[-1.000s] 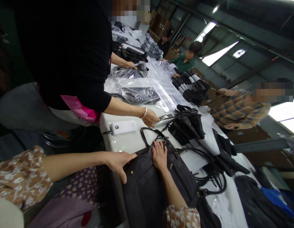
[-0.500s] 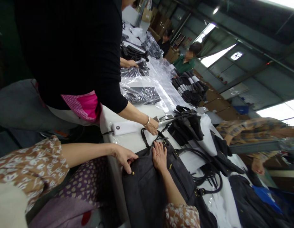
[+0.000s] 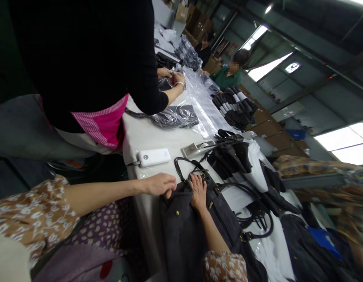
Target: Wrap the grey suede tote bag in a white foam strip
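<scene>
A dark grey bag (image 3: pixel 181 231) with brass studs, a zip and thin handles lies at the near edge of the white table. My left hand (image 3: pixel 162 185) is at the bag's upper left corner, fingers curled together over its edge; whether they pinch the fabric is too small to tell. Flat on the top of the bag, near the handle's base, rests my right hand (image 3: pixel 198 190), its fingers spread. The bag's handle loops (image 3: pixel 179 166) lie just beyond both hands.
A white device (image 3: pixel 154 157) with a cable and a metal object (image 3: pixel 196 149) lie on the table (image 3: pixel 149 137). Stacked dark bags (image 3: pixel 228 156) stand at the right. A co-worker in black (image 3: pixel 90 58) stands close at the left, handling a plastic-wrapped bag. Other people are farther off.
The co-worker's braceleted hand has left the bag's handles and moved away to the wrapped bag. The bag's left corner has shifted right, and my left hand has moved slightly up and right.
</scene>
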`<act>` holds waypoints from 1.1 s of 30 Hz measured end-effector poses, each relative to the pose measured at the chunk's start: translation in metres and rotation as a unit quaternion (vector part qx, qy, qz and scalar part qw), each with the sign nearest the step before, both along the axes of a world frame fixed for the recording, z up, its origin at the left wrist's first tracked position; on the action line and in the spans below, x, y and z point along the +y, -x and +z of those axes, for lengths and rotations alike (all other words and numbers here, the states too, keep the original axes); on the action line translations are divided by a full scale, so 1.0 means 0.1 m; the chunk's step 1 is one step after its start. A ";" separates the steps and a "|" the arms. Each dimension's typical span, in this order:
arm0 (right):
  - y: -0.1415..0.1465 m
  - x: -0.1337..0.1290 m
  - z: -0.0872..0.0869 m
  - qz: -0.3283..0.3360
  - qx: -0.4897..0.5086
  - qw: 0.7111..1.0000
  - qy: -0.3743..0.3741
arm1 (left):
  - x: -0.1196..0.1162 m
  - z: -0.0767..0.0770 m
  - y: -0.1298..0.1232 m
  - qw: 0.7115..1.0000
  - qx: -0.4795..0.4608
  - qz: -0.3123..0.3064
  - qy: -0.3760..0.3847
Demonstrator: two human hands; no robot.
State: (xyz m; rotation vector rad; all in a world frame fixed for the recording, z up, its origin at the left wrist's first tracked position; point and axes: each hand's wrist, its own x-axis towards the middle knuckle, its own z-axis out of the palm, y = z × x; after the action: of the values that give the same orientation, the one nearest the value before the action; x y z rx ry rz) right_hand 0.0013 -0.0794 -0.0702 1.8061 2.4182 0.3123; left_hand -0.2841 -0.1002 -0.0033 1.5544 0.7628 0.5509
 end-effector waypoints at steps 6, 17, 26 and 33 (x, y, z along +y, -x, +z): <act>0.02 0.00 0.03 -0.003 0.009 1.000 0.000 | -0.08 0.03 0.27 0.995 0.064 -0.038 -0.066; 0.03 -0.01 0.05 -0.008 0.014 1.000 -0.002 | -0.22 -0.20 0.00 0.994 0.012 -0.110 0.013; 0.05 -0.02 0.08 -0.006 0.017 1.000 0.001 | -0.24 -0.04 -0.20 0.997 0.030 0.001 -0.069; 0.04 -0.02 0.09 -0.006 0.010 1.000 0.009 | -0.17 0.00 -0.21 0.995 0.046 -0.025 -0.088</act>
State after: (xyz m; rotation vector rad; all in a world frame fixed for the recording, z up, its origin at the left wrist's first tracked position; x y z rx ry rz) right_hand -0.0030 -0.0817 -0.0609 1.8245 2.4146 0.2731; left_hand -0.2627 -0.1172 -0.0033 1.7680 0.7583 0.5245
